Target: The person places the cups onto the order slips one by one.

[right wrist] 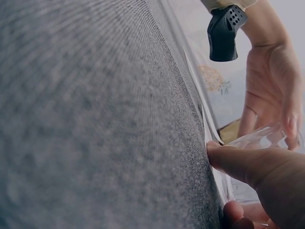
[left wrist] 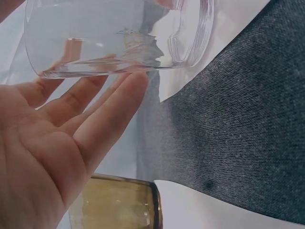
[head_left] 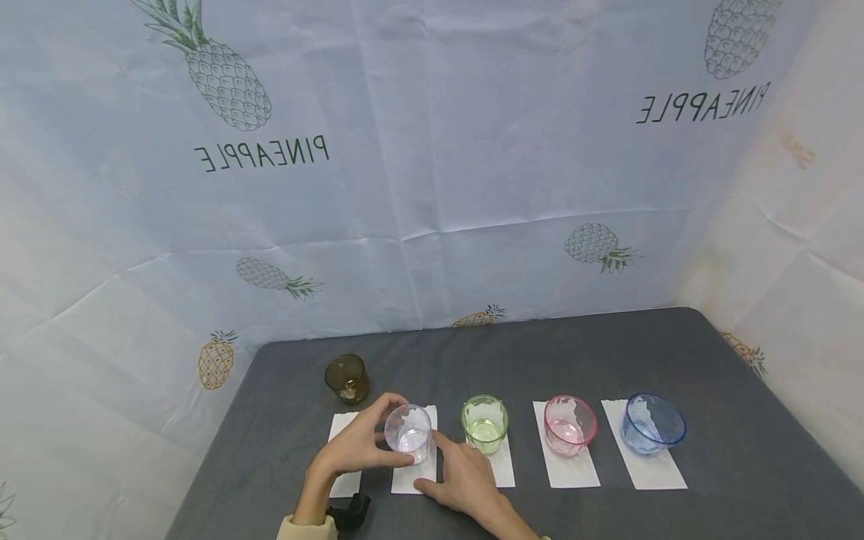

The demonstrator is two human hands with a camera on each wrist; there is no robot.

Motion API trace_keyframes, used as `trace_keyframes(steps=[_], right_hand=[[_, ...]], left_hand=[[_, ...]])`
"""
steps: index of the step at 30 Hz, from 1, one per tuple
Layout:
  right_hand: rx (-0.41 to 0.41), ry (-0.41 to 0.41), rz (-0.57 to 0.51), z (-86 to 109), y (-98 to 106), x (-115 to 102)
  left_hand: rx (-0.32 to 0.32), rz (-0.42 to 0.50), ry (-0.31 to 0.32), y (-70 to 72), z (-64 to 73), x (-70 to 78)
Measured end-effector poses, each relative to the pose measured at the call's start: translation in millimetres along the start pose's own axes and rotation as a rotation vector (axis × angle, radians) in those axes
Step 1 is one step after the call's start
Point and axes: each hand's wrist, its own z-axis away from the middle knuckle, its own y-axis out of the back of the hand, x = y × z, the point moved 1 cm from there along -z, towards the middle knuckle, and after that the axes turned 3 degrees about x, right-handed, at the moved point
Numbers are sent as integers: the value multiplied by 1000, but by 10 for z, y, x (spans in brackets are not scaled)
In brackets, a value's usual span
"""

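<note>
My left hand [head_left: 364,441] holds a clear glass cup [head_left: 409,433] by its sides, the thumb at the near side and the fingers behind. The cup stands upright over a white paper strip [head_left: 413,480], its base right at the paper. In the left wrist view, the fingers [left wrist: 112,119] lie along the clear wall. My right hand [head_left: 466,476] is spread low at that strip's right edge. Its thumb [right wrist: 233,160] touches the paper in the right wrist view, and its index fingertip is close beside the cup.
Right of the hands, green [head_left: 484,426], pink [head_left: 570,426] and blue [head_left: 652,426] cups stand on white strips. A brown cup [head_left: 347,379] stands behind another white strip [head_left: 346,484] at left. The grey table [head_left: 540,352] ends at a pineapple-print curtain [head_left: 432,187].
</note>
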Motion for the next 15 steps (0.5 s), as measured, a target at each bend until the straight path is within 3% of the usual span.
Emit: trace_keyframes(steps=[15], right_hand=[[15, 8, 7, 9, -18, 0]], left_hand=[[8, 28, -17, -28, -16, -33]])
